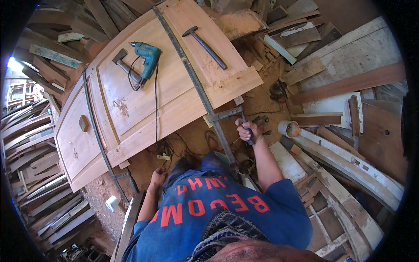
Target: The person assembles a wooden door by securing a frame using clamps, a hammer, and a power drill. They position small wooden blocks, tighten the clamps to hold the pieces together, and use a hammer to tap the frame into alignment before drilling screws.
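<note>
My right hand (248, 131) grips the dark handle of a bar clamp (222, 144), beside the near edge of a large wooden door panel (131, 105). The clamp's long bar runs across the panel, and its short arm meets the screw just above my fist. A small wood block (238, 100) sits between the screw and the panel edge. My left hand (158, 178) is low beside my leg, fingers curled, with nothing visible in it. On the panel lie a teal corded drill (149, 61), a hammer (124, 63) partly under it, and another hammer (205, 48).
A second bar clamp (98, 135) crosses the panel's left part, near a small wood block (83, 123). Cords and a power strip (163, 157) lie by my feet. Stacked boards (48, 170) line the left; planks (349, 83) and a curved frame (353, 170) crowd the right.
</note>
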Available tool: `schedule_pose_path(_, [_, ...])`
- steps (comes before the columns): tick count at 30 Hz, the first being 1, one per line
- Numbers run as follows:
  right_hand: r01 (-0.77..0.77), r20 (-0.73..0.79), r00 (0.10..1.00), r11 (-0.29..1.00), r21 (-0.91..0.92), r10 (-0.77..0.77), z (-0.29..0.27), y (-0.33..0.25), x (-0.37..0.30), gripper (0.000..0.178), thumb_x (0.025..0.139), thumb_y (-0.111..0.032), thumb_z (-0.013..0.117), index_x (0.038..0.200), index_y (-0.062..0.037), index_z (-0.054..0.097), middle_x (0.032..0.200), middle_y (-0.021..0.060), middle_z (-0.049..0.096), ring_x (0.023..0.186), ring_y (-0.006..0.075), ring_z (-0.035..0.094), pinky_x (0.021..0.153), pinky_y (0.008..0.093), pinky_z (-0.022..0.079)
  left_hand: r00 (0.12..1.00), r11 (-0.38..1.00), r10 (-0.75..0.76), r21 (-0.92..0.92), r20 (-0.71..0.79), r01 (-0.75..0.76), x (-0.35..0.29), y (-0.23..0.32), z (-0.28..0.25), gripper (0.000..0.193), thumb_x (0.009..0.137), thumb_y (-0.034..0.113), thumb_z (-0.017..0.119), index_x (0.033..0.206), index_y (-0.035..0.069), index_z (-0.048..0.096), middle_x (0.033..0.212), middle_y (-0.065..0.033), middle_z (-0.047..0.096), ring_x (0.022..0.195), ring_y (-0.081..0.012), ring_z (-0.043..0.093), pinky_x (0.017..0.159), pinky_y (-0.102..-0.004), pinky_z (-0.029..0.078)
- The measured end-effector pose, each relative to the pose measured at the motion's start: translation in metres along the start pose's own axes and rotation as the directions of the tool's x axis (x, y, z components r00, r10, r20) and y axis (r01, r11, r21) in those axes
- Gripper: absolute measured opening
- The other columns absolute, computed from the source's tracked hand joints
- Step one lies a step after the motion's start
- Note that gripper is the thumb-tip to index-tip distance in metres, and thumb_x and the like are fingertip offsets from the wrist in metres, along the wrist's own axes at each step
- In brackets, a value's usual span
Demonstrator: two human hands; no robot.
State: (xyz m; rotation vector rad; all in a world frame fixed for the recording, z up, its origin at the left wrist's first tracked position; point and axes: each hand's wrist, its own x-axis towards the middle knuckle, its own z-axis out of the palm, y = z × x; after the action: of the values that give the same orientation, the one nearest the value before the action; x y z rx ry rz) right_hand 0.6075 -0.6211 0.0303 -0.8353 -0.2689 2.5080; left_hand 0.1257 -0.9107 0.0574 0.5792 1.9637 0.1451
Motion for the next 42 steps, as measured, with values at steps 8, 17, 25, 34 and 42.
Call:
schedule_pose_path(8, [-0.277,-0.315,0.718,0.160,-0.948,-0.621,0.021,0.011,0.014,0.019,0.096,-0.019,0.063,0.098,-0.0027,0.052,0.065,0.0064,0.055,0.052,0.0157,0.059,0.047,0.0335,0.048,0.995,0.997,-0.082,-0.008,0.054,0.083,0.006,-0.008,0.009,0.034,0.093,0.007,0.067,0.125,-0.003,0.064,0.104,-0.0104,0.074,0.092,-0.0170,0.069,0.081,-0.0300,0.055])
schedule_pose_path(17, [-0.023,0.001,1.000,1.000,0.017,0.023,0.005,-0.001,0.003,0.016,0.095,-0.018,0.067,0.103,-0.0087,0.056,0.063,-0.0015,0.048,0.046,0.0109,0.046,0.041,0.0280,0.041,0.998,0.998,0.059,0.021,0.014,-0.059,0.024,-0.032,0.006,0.035,0.093,0.013,0.066,0.123,-0.005,0.065,0.106,-0.0133,0.075,0.094,-0.0183,0.070,0.082,-0.0331,0.055])
schedule_pose_path(25, [-0.169,-0.398,0.877,0.602,-0.780,-0.269,0.028,-0.003,0.002,0.020,0.094,-0.024,0.068,0.103,-0.0081,0.059,0.070,0.0047,0.061,0.057,0.0143,0.060,0.051,0.0328,0.051,0.998,0.987,-0.004,0.164,0.060,-0.006,0.029,-0.008,0.008,0.039,0.094,0.017,0.069,0.126,-0.004,0.064,0.111,-0.0152,0.074,0.103,-0.0197,0.068,0.093,-0.0325,0.052])
schedule_pose_path(34, [-0.110,-0.405,0.906,0.854,-0.508,-0.124,0.019,-0.002,0.003,0.019,0.096,-0.024,0.065,0.098,-0.0066,0.058,0.066,0.0029,0.056,0.047,0.0134,0.053,0.041,0.0316,0.043,0.809,0.876,0.311,-0.480,0.500,-0.040,0.001,0.216,0.077,0.048,0.104,0.030,0.063,0.143,0.003,0.052,0.122,-0.0072,0.068,0.111,-0.0176,0.064,0.095,-0.0327,0.052])
schedule_pose_path(42, [-0.093,-0.364,0.923,0.848,-0.522,-0.123,0.029,-0.012,-0.002,0.021,0.094,-0.023,0.067,0.105,-0.0072,0.061,0.073,0.0052,0.062,0.065,0.0156,0.064,0.058,0.0323,0.055,0.899,0.766,0.168,-0.628,0.404,0.138,0.022,0.313,0.136,0.028,0.102,0.036,0.065,0.116,0.011,0.061,0.102,-0.0012,0.071,0.097,-0.0141,0.068,0.079,-0.0298,0.055])
